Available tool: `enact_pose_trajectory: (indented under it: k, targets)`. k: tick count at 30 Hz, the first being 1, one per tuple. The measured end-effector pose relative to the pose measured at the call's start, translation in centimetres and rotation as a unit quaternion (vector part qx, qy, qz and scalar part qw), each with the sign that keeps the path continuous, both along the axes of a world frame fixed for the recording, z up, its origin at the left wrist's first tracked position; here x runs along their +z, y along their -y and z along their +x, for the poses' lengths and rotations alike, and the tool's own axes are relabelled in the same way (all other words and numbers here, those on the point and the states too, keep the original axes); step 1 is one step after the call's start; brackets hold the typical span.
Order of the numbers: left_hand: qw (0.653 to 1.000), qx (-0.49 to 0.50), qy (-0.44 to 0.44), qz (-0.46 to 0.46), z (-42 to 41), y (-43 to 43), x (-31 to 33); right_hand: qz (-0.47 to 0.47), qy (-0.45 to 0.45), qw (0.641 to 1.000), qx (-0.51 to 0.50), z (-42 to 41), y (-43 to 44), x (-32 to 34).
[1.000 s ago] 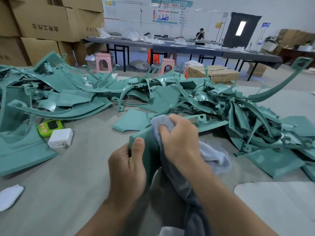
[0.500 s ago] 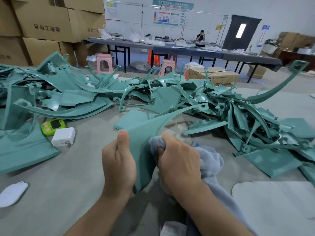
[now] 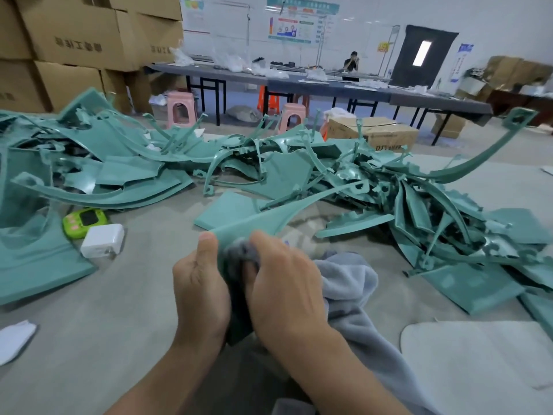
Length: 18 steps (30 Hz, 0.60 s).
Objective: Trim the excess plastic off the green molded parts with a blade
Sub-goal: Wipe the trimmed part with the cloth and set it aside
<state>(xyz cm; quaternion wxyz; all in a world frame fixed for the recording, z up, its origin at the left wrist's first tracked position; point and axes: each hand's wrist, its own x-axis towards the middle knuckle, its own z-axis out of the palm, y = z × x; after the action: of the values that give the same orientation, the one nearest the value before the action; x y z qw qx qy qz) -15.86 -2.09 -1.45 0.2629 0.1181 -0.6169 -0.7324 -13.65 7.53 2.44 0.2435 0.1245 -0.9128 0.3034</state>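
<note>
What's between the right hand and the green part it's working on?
A grey cloth, bunched under the right hand, lies between its fingers and the green part. The left hand grips the part bare, thumb at its upper edge.

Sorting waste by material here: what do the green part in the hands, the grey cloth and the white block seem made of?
Green molded part: probably rigid plastic, matte and smooth, with a thin curved molded edge. Grey cloth: soft fleecy textile; it bunches and folds. White block: likely hard plastic, smooth with rounded corners.
</note>
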Motion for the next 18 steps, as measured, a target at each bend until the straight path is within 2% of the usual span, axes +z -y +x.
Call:
enact_pose_trajectory:
  k: [2, 3, 7, 12, 15, 18]
  targets:
    - [1.000, 0.008, 0.001, -0.013, 0.3, -0.1, 0.2, -0.069, 0.009, 0.997, -0.042, -0.8, 0.6, 0.0]
    - [1.000, 0.001, 0.007, -0.005, 0.2, 0.1, 0.4, -0.074, 0.012, 0.997, -0.026, -0.9, 0.6, -0.3]
    - [0.988, -0.051, 0.045, 0.142, -0.4, 0.6, 0.6, 0.022, 0.045, 0.992, 0.117, 1.2, -0.3, -1.0]
    - [0.973, -0.049, 0.092, 0.208, -0.7, 0.6, 0.5, 0.109, 0.052, 0.978, 0.172, 1.1, -2.5, 0.1]
    - [0.962, -0.027, 0.114, 0.245, -0.9, 1.4, 0.8, 0.138, 0.021, 0.985, 0.100, 1.1, -3.0, -0.4]
    - [0.956, -0.023, 0.136, 0.260, -0.9, 1.7, 1.1, 0.072, 0.006, 0.997, -0.040, 0.6, -3.5, -1.0]
